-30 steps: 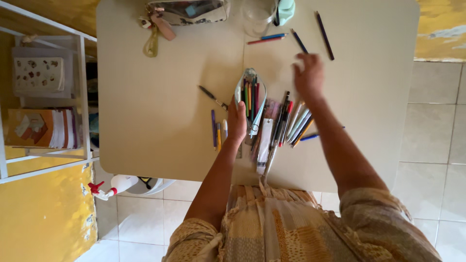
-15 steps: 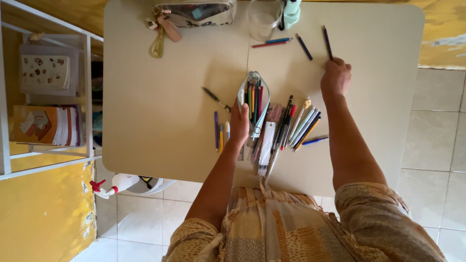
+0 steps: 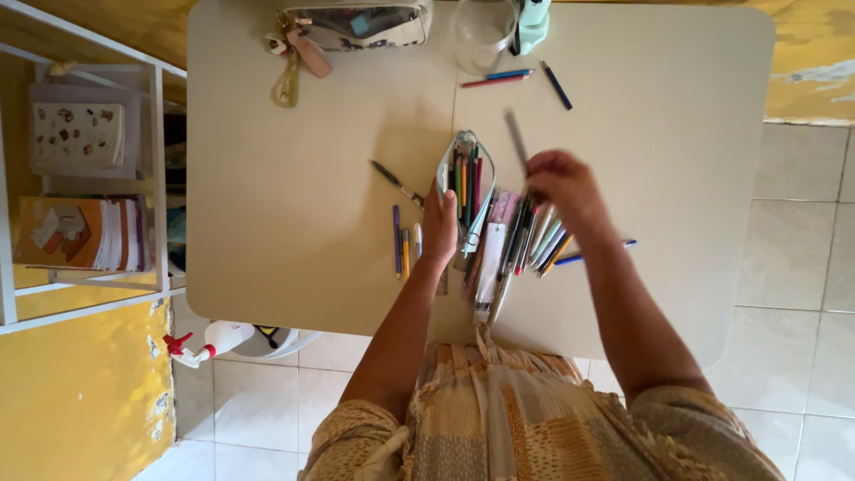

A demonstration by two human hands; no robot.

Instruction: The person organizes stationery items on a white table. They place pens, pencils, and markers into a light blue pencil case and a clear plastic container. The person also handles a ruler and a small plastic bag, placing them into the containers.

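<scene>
The right hand [image 3: 563, 183] grips a slim dark pencil [image 3: 517, 138], blurred in this frame, its free end pointing away from the person above the pale rectangular tabletop [image 3: 294, 232]. Just below the hand lies a fanned row of mixed coloured pens and pencils [image 3: 525, 245]. The left hand [image 3: 439, 227] rests with fingers closed on the edge of an open, narrow grey pencil case [image 3: 465, 191], which is packed with upright-lying coloured pencils near the table centre. A transparent zip pouch [image 3: 356, 25] sits at the far edge.
</scene>
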